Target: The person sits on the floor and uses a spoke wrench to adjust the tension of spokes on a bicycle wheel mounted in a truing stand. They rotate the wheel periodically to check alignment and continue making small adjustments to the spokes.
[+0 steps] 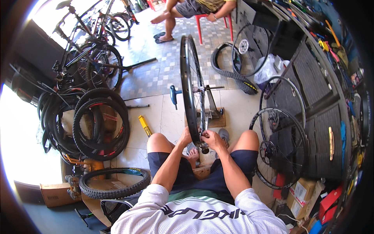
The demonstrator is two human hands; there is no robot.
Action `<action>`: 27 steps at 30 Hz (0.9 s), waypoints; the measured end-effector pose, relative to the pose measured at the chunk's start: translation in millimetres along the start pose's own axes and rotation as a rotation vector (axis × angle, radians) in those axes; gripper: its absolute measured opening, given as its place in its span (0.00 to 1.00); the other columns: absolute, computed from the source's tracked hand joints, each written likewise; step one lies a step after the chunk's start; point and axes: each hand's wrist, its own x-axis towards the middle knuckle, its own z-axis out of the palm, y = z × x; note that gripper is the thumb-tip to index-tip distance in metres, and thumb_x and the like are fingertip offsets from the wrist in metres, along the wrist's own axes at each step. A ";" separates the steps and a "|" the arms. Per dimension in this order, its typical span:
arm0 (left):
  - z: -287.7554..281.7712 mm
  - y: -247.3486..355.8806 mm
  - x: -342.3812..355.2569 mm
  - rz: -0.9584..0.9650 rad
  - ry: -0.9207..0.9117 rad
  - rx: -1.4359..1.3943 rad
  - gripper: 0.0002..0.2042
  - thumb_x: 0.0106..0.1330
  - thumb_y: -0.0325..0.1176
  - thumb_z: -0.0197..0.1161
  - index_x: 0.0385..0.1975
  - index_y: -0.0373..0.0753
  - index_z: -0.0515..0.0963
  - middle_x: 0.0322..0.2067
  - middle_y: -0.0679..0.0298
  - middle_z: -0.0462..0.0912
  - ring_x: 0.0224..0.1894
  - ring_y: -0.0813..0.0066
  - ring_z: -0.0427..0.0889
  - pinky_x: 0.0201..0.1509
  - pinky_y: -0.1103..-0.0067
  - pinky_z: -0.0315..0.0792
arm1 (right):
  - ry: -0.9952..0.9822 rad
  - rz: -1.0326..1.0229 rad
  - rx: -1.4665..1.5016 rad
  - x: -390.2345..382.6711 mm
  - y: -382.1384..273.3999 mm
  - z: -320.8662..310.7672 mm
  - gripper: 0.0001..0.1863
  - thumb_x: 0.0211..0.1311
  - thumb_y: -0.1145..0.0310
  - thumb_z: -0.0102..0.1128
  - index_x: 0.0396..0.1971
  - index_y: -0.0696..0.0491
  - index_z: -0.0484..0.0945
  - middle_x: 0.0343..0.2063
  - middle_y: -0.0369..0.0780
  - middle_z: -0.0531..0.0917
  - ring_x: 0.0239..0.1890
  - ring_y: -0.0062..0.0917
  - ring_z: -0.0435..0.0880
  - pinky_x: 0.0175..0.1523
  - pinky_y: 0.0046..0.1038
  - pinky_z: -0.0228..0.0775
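1. The left hand (186, 135) is at the left side of the bicycle wheel (186, 89), maybe to keep it from turning; its fingertips are hidden, so I cannot tell how tight it holds
2. The right hand (211, 139) has its thumb and finger close together by the low spokes, and I cannot tell if they pinch anything
3. The wheel is upright between the knees, held in a metal wheel stand (212, 103), which probably leaves both hands free to work near the rim
4. A wood base (222, 117) sits under the stand, perhaps so it does not tip
5. One blue handle (173, 95) sticks out left of the wheel, and one long yellow box (144, 124) is on the floor
6. I count three more wheels (267, 150) on the right, two by the dark drawers (321, 128), maybe to save room
7. One knobby tire (115, 192) lies low on the left, near a tire pile (124, 128) too tangled to count
8. One other person (189, 8) sits on one red chair (200, 29)
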 end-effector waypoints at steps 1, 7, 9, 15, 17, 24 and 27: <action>-4.9 -4.0 1.1 0.071 0.017 0.106 0.14 0.65 0.40 0.65 0.41 0.36 0.77 0.27 0.70 0.78 0.28 0.83 0.73 0.31 0.82 0.68 | -0.010 -0.018 -0.015 1.1 -4.2 0.4 0.15 0.55 0.61 0.65 0.36 0.57 0.80 0.31 0.45 0.86 0.35 0.33 0.86 0.40 0.31 0.75; -9.2 -33.7 6.6 0.129 0.047 0.141 0.20 0.60 0.41 0.71 0.42 0.33 0.74 0.26 0.65 0.79 0.29 0.80 0.77 0.28 0.79 0.70 | 0.016 -0.010 0.025 -8.5 -17.7 7.4 0.22 0.51 0.60 0.64 0.45 0.53 0.75 0.29 0.44 0.86 0.36 0.42 0.84 0.43 0.40 0.74; 6.6 -31.0 16.5 0.106 0.119 0.256 0.20 0.58 0.41 0.72 0.40 0.33 0.73 0.25 0.62 0.79 0.28 0.78 0.78 0.27 0.79 0.71 | 0.143 -0.078 0.009 -5.1 -6.7 9.4 0.25 0.50 0.61 0.65 0.49 0.53 0.72 0.28 0.43 0.85 0.34 0.42 0.84 0.43 0.40 0.74; 17.5 -9.5 10.7 0.051 0.233 0.080 0.23 0.57 0.48 0.73 0.33 0.33 0.75 0.21 0.67 0.76 0.22 0.80 0.74 0.23 0.81 0.67 | 0.108 -0.047 0.053 -4.8 -10.9 13.5 0.31 0.52 0.65 0.67 0.57 0.53 0.68 0.30 0.44 0.86 0.34 0.36 0.85 0.42 0.34 0.75; 13.1 26.2 -0.3 -0.024 0.050 0.087 0.22 0.57 0.50 0.72 0.28 0.35 0.76 0.19 0.70 0.74 0.22 0.83 0.71 0.22 0.81 0.64 | 0.070 0.021 0.140 -5.6 -3.2 8.6 0.32 0.52 0.65 0.67 0.57 0.54 0.67 0.30 0.44 0.86 0.34 0.35 0.85 0.42 0.33 0.75; 0.5 17.2 -8.9 0.011 0.084 0.174 0.22 0.58 0.52 0.71 0.23 0.34 0.79 0.18 0.72 0.73 0.21 0.84 0.71 0.20 0.79 0.64 | 0.165 -0.119 0.116 -1.1 -7.4 23.5 0.33 0.51 0.67 0.67 0.59 0.54 0.67 0.28 0.43 0.85 0.33 0.31 0.85 0.42 0.31 0.75; 3.4 13.7 -5.0 -0.023 0.171 0.363 0.22 0.58 0.51 0.72 0.25 0.34 0.79 0.18 0.71 0.74 0.21 0.83 0.72 0.21 0.78 0.66 | 0.119 -0.074 0.128 -4.5 -13.7 18.7 0.33 0.51 0.67 0.67 0.59 0.55 0.67 0.29 0.43 0.85 0.33 0.32 0.85 0.42 0.31 0.75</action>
